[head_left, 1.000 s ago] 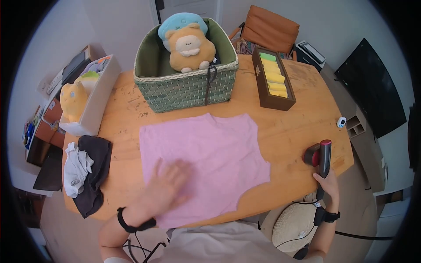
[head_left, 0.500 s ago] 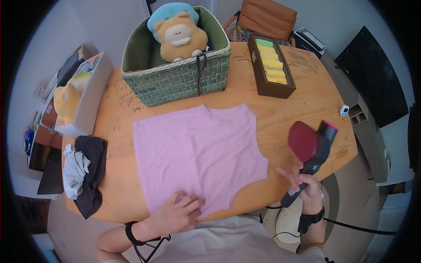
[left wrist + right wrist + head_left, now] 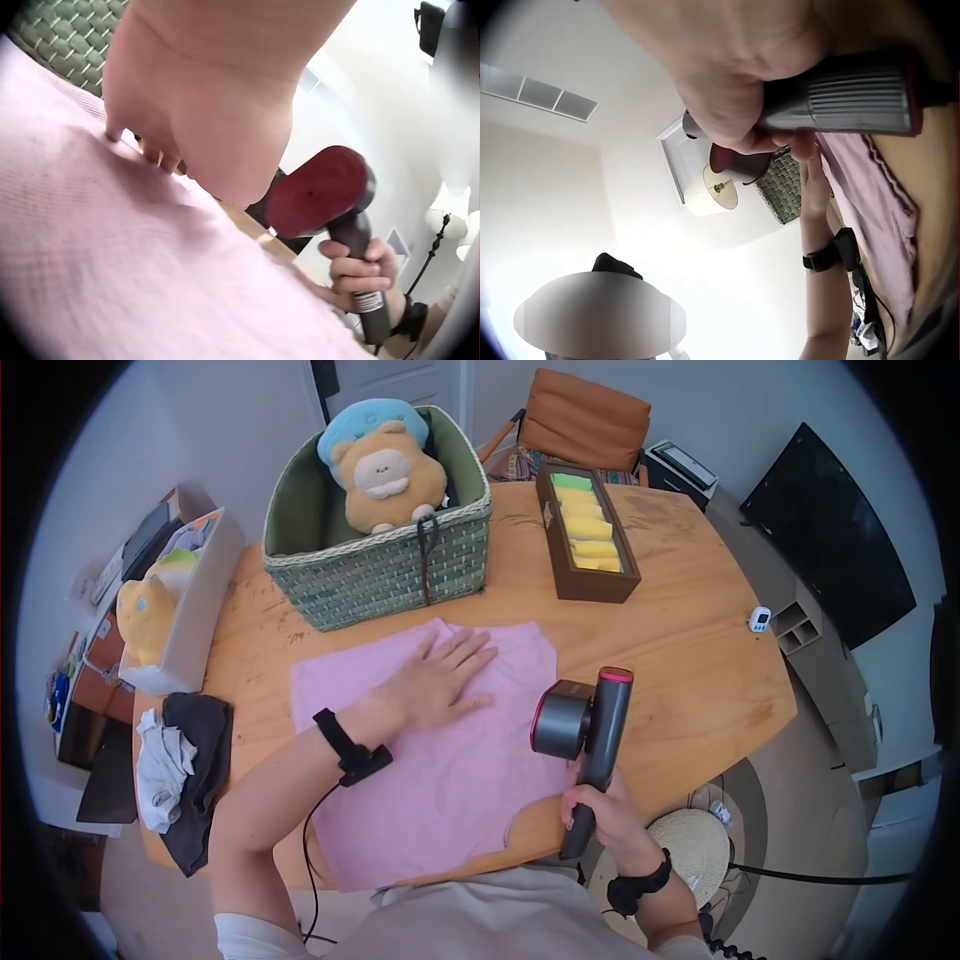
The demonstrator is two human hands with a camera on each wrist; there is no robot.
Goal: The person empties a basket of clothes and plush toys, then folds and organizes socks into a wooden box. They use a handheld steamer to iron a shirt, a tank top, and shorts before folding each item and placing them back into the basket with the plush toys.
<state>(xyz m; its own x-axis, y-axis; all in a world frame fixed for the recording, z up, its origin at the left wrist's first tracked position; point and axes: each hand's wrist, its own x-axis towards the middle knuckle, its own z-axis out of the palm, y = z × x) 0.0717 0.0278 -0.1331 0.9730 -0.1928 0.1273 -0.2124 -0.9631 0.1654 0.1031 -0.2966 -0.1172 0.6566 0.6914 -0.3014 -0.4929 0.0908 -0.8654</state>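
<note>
A pink sleeveless garment (image 3: pixel 430 800) lies spread on the wooden table. My left hand (image 3: pixel 437 682) rests on its upper part with the fingers spread; the left wrist view shows the heel of that hand (image 3: pixel 199 112) over the pink cloth (image 3: pixel 112 247). My right hand (image 3: pixel 606 810) grips the handle of a dark grey handheld appliance (image 3: pixel 603 730) with a red-rimmed round head, held upright at the garment's right edge. In the left wrist view the head's flat red face (image 3: pixel 319 191) shows. The right wrist view has the right hand (image 3: pixel 742 67) curled round the ribbed handle (image 3: pixel 855 94).
Behind the garment stands a green woven basket (image 3: pixel 385 582) with plush toys. A brown box (image 3: pixel 598 588) of rolled yellow and green cloths is at the back right. At the left are a white bin (image 3: pixel 190 635) and dark and grey clothes (image 3: pixel 200 760). A small white device (image 3: pixel 760 619) lies far right.
My left hand has moved from the garment's lower edge up to its upper part, fingers now spread flat. The right hand has brought the appliance leftward from the table's right side to the garment's edge.
</note>
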